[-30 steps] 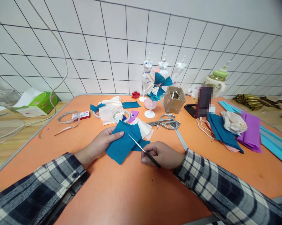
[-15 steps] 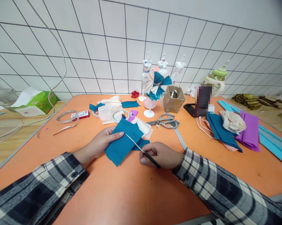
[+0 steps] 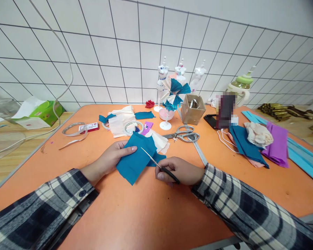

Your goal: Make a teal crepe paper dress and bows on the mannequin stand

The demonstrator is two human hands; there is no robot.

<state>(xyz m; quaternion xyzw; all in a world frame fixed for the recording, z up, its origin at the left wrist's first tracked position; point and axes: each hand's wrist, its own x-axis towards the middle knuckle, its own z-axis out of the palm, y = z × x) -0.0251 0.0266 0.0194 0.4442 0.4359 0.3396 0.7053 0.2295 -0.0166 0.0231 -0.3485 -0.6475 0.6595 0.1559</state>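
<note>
A piece of teal crepe paper (image 3: 134, 163) is pinched in my left hand (image 3: 112, 158), thumb on top and the other fingers hidden behind it. My right hand (image 3: 178, 170) is closed on small black-handled scissors (image 3: 169, 173). Their thin metal blades point up and left across the right part of the paper; I cannot tell how far they are parted. Another bit of teal paper (image 3: 157, 159) lies on the table behind the held piece, near the blades.
On the orange table (image 3: 114, 215), large metal scissors (image 3: 186, 134) lie behind my right hand. Cream paper (image 3: 121, 121) and a tape roll (image 3: 133, 128) are behind my left hand. A teal-and-cream paper doll dress (image 3: 173, 93), a small box (image 3: 193, 110) and a phone (image 3: 225, 111) stand farther back.
The scissors have turned slightly in my right hand, and more of the black handle loop shows. The teal paper has shifted a little, its right edge drawn slightly left.
</note>
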